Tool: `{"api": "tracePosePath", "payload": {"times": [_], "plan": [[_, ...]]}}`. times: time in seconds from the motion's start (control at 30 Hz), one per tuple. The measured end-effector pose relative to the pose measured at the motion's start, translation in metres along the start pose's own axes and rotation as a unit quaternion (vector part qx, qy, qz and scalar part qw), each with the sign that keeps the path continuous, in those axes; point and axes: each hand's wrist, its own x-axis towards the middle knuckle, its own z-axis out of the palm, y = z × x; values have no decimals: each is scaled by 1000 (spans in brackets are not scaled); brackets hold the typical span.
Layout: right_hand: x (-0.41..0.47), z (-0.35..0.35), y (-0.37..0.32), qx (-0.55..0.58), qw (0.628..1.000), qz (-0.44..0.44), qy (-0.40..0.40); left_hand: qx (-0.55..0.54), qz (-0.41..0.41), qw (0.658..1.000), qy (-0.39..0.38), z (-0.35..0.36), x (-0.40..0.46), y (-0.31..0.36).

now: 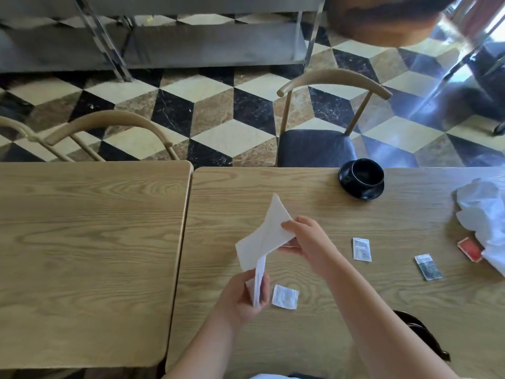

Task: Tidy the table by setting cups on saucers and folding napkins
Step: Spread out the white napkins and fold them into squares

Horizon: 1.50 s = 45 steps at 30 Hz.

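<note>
White napkin (263, 236) aloft, pinched between left-hand fingers (247, 289) below and right-hand fingers (291, 224) above.

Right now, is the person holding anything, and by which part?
Yes, a white napkin, held in the air. The left hand pinches its near, lower edge; the right hand grips its right corner.

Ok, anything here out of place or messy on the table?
Yes. A crumpled white napkin lies unfolded at the right table edge, partly covering a red packet. Three small sachets lie scattered. The black cup already sits on its saucer.
</note>
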Motion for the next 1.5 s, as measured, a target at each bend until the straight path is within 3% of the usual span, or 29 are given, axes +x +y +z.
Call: {"api": "tracePosePath", "payload": {"times": [0.1, 0.23, 0.37, 0.47, 0.6, 0.73, 0.87, 1.0, 1.07, 1.2, 1.37, 1.5], "plan": [[-11, -15, 28, 17, 999, 24, 31, 104, 6, 993, 64, -18, -9, 10], [-24, -36, 52, 58, 996, 60, 38, 202, 80, 970, 109, -21, -30, 28], [-21, -41, 29, 56, 995, 59, 53, 271, 151, 946, 92, 24, -43, 58], [-15, -37, -8, 35, 997, 4, 75, 284, 235, 927, 69, 70, -55, 78], [-12, -34, -41, 0, 994, -82, 79, 324, 370, 870, 29, 99, -69, 99], [-15, -34, -31, 12, 993, -93, 65, 359, 434, 826, -32, 85, -72, 99], [-14, -39, 21, -29, 996, -20, 81, 391, 391, 833, 30, 32, -45, 77], [-19, -42, 91, -156, 976, 130, 76, 473, 249, 828, 169, -37, -9, 40], [-23, -41, 114, -197, 965, 161, 69, 471, 207, 833, 204, -57, -4, 27], [-24, -41, 120, -204, 962, 166, 78, 415, 188, 864, 214, -63, -4, 26], [-10, -41, 104, -186, 971, 127, 78, 411, 207, 864, 203, -48, -1, 46], [5, -41, 96, -151, 976, 149, 51, 388, 204, 882, 174, -28, 6, 61]]}}
